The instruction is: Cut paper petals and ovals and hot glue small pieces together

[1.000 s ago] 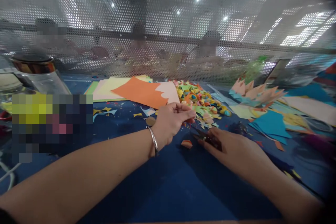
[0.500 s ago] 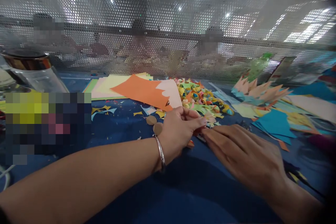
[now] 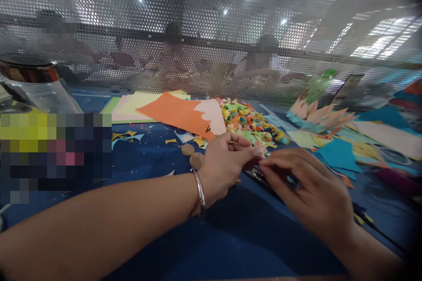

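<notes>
My left hand, with a silver bangle at the wrist, is closed in a pinch between thumb and fingers. What it grips is too small and hidden to name. Close beside it, my right hand also pinches thumb against forefinger; anything between those fingertips cannot be made out. Under the hands a dark, shiny flat object partly shows on the blue cloth. Just beyond the fingers lies a heap of small curled, coloured paper pieces. Two brown round discs are left of my left wrist.
Coloured paper sheets with an orange sheet lie behind. To the right are a pointed folded-paper piece, blue paper and a green-capped bottle. A lidded jar stands left. A perforated metal screen rises behind.
My right hand has drawn slightly away from the left and curled its fingers, uncovering more of the dark shiny object below. My left hand keeps its pinch in nearly the same place.
</notes>
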Demonstrator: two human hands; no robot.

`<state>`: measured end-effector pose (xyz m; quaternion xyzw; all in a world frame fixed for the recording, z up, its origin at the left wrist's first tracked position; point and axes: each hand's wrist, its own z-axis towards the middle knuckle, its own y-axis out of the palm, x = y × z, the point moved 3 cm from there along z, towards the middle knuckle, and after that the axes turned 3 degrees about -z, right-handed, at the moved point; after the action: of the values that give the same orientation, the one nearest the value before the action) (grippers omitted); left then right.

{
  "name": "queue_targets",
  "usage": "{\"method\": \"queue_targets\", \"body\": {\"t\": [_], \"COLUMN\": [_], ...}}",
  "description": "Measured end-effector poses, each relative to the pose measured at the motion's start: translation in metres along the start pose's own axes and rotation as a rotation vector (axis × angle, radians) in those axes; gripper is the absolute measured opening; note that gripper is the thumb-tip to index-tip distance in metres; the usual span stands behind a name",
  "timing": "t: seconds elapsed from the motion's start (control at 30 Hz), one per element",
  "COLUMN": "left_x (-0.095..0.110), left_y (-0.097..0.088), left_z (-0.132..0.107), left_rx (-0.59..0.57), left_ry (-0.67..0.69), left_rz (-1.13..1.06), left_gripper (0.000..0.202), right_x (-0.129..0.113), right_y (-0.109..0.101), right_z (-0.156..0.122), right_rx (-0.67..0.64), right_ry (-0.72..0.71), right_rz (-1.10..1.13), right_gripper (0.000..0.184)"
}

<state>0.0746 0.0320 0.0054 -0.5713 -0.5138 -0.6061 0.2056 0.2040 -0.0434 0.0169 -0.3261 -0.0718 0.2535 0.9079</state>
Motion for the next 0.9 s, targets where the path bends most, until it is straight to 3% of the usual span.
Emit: {"method": "queue_targets", "body": {"t": [0.27,0.6,0.9], "left_x": [0.005,-0.003,-0.001], "left_y": [0.007,0.001,0.004], "left_z": [-0.006,0.001,0.0], "left_rx": [-0.021,-0.067,-0.107], "left_ry": [0.015,0.046,0.022], "left_rz": [-0.034,0.039,0.091], "left_gripper": [0.019,0.026,0.019], "right_x": [0.009,0.018,0.021], "right_y": [-0.001,0.005,0.002], "right_z": [0.002,-0.002,-0.003], "right_rx": [0.005,-0.09,-0.127], "right_ry": [0.26,0.557,0.625], "right_rz": [0.107,0.413,0.387], "right_gripper": [0.004,0.013,0.017]}}
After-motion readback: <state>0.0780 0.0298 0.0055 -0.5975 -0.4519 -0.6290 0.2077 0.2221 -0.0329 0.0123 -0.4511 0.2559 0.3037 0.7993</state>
